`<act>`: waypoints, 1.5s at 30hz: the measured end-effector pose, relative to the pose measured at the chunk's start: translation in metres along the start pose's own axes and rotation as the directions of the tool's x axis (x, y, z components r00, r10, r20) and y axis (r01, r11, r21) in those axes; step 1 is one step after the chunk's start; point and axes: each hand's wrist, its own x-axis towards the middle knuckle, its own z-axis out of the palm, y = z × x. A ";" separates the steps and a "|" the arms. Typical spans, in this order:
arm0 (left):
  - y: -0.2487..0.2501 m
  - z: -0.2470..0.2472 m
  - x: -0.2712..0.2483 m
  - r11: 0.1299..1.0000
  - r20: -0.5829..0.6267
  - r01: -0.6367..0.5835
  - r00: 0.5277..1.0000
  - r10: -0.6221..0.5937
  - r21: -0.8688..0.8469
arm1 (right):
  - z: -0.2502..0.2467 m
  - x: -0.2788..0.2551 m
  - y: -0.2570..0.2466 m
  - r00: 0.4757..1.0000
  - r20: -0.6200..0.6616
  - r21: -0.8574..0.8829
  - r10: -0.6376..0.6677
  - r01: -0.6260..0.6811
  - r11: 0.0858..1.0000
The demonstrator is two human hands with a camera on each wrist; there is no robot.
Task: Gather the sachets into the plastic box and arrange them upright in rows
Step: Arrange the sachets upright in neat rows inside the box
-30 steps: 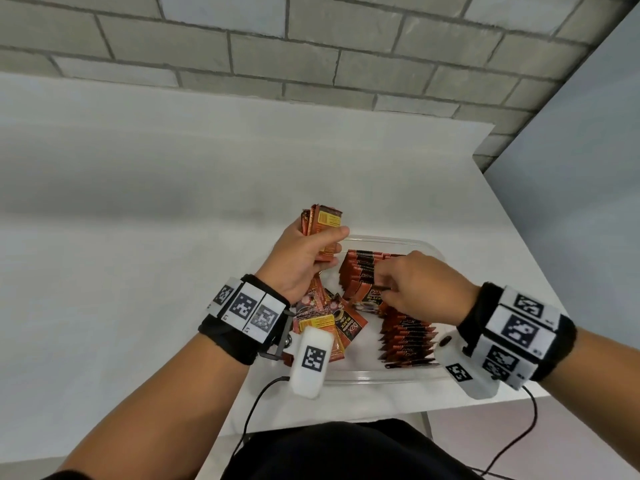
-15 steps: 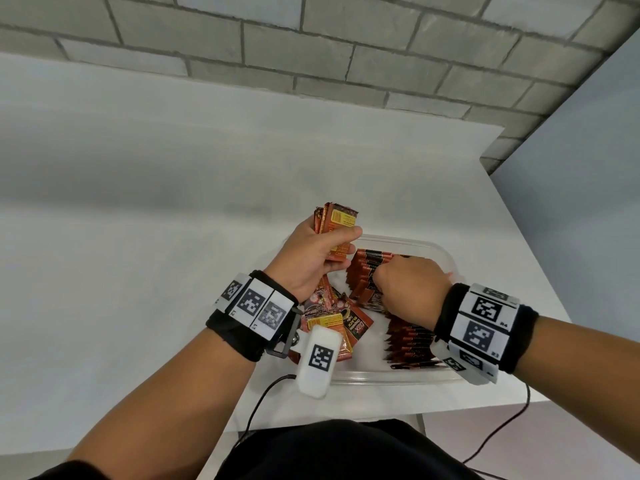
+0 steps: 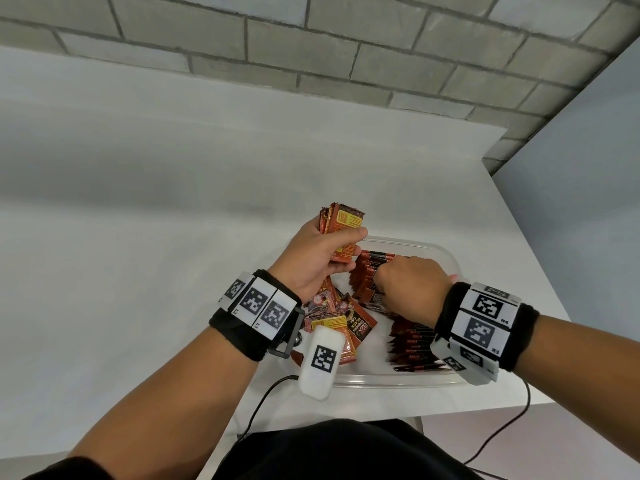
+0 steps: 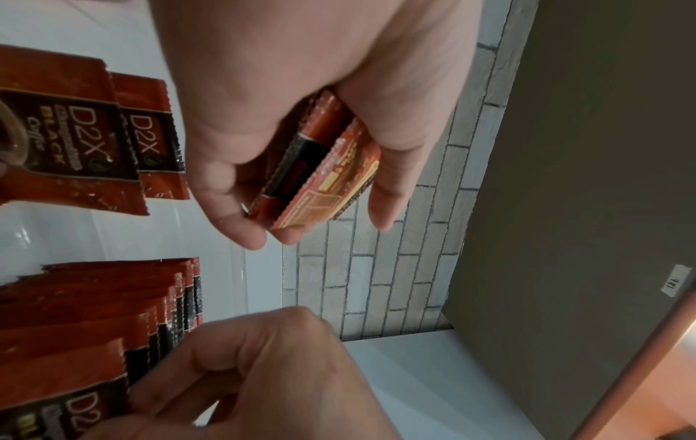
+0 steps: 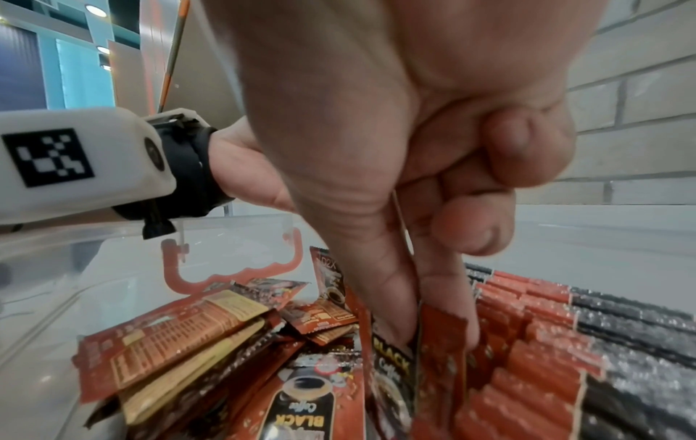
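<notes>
A clear plastic box (image 3: 446,258) sits near the table's front right edge. Red and black coffee sachets stand upright in rows (image 3: 412,344) along its right side; in the right wrist view the rows (image 5: 546,357) fill the lower right. Loose sachets (image 3: 346,327) lie in a heap on the left side of the box. My left hand (image 3: 322,258) holds a small stack of sachets (image 3: 343,223) above the box's far left corner. My right hand (image 3: 408,289) reaches down into the rows, thumb and forefinger pinching one upright sachet (image 5: 440,351).
The white table (image 3: 173,237) stretches left and back to a grey brick wall (image 3: 346,46). The table's right edge (image 3: 540,271) and front edge are close to the box. Cables (image 3: 263,403) hang from both wrist cameras at the front.
My right hand has slid a little to the far end of the rows and dipped lower among the sachets. The left hand keeps its stack in about the same place.
</notes>
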 end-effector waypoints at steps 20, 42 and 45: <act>0.007 0.005 -0.005 0.990 -0.016 0.072 0.997 -0.075 -0.125 | -0.004 -0.001 0.011 0.999 -0.030 0.022 0.033 -0.032 0.999; 0.007 -0.001 -0.007 0.990 -0.053 0.056 0.997 -0.063 -0.128 | 0.004 -0.003 -0.028 0.929 0.325 0.471 -0.178 0.004 0.882; 0.007 -0.001 -0.007 0.989 -0.044 0.063 0.997 -0.069 -0.131 | 0.001 -0.004 -0.028 0.926 0.317 0.482 -0.204 0.028 0.876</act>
